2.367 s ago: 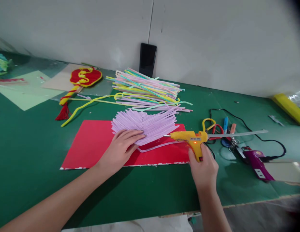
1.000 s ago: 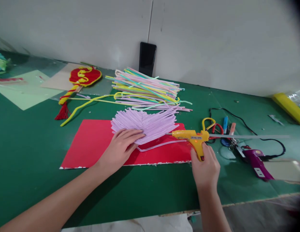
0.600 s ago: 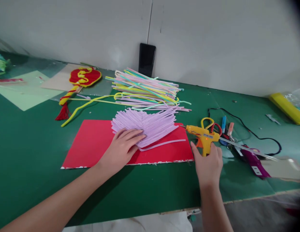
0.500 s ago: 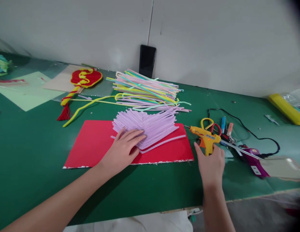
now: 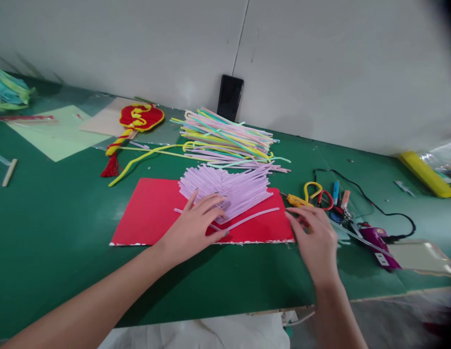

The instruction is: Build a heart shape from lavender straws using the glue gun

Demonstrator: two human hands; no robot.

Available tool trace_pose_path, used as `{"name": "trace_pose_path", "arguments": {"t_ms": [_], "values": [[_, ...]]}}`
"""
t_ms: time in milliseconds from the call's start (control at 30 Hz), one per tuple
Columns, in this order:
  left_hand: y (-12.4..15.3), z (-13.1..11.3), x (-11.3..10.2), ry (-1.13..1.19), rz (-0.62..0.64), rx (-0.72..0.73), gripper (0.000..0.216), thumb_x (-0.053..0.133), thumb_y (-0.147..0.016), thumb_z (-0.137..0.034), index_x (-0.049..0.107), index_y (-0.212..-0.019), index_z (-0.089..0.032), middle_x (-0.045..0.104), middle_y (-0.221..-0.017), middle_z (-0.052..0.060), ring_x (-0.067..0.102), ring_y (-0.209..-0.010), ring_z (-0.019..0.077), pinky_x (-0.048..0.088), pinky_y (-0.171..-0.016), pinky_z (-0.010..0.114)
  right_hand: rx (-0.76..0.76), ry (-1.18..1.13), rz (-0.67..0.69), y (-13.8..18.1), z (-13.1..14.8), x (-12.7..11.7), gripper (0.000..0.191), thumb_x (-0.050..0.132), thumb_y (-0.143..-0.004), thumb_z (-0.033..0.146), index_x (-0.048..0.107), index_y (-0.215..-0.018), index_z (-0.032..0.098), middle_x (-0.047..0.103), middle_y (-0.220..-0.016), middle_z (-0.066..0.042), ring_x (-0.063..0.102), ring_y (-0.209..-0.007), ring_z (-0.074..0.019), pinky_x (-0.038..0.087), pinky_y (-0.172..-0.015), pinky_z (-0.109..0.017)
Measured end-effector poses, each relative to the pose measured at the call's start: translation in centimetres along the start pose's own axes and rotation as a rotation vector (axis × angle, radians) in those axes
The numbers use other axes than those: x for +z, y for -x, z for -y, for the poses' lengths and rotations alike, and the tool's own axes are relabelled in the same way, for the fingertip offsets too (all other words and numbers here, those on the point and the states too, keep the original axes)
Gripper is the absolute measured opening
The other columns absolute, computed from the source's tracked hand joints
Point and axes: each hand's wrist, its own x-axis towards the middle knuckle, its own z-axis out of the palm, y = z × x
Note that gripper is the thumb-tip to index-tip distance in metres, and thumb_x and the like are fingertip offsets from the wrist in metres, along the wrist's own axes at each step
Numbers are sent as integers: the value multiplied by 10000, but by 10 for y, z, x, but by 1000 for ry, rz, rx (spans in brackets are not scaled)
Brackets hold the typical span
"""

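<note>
A V-patterned purple pipe-cleaner piece (image 5: 243, 194) lies on a red board (image 5: 145, 213). My left hand (image 5: 196, 225) rests on its lower left part, fingers spread, with the thumb by its bottom tip. A bent strip of purple pipe cleaner (image 5: 252, 218) runs along the lower edge, slightly apart from the piece on the right. By the board's right edge, my right hand (image 5: 314, 237) arches over the yellow glue gun (image 5: 296, 200), hiding most of it. The thumb and forefinger curve towards each other near the strip's right end, with nothing seen between them.
A pile of coloured pipe cleaners (image 5: 228, 138) lies behind, below a phone (image 5: 230, 98) leaning on the wall. A red-and-yellow tasselled ornament (image 5: 141, 118) is at the left. Scissors (image 5: 312, 191), a purple power strip (image 5: 380, 247) and its black cord (image 5: 370, 194) lie right.
My right hand has moved off the glue gun's handle, a little forward and left towards the board. My left thumb has shifted down beside the purple strip. The view has also shifted.
</note>
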Motion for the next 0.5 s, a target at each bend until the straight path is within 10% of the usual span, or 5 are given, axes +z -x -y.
{"name": "trace_pose_path", "arguments": {"t_ms": [200, 500], "values": [[-1, 1, 6, 11, -4, -9, 146, 579, -845, -338, 555, -923, -217, 499, -1346, 49, 389, -1300, 195, 149, -1143, 480, -173, -212, 411, -26, 6, 26, 159, 557, -868, 304, 682, -914, 217, 615, -938, -50, 607, -836, -162, 498, -756, -304], [-2, -2, 2, 87, 26, -71, 129, 571, -782, -207, 537, -905, -223, 521, -1312, 45, 415, -1281, 198, 105, -1154, 486, -168, -317, 419, -23, -2, 42, 158, 556, -871, 297, 675, -821, 208, 621, -874, -43, 616, -836, -172, 502, -777, -313]]}}
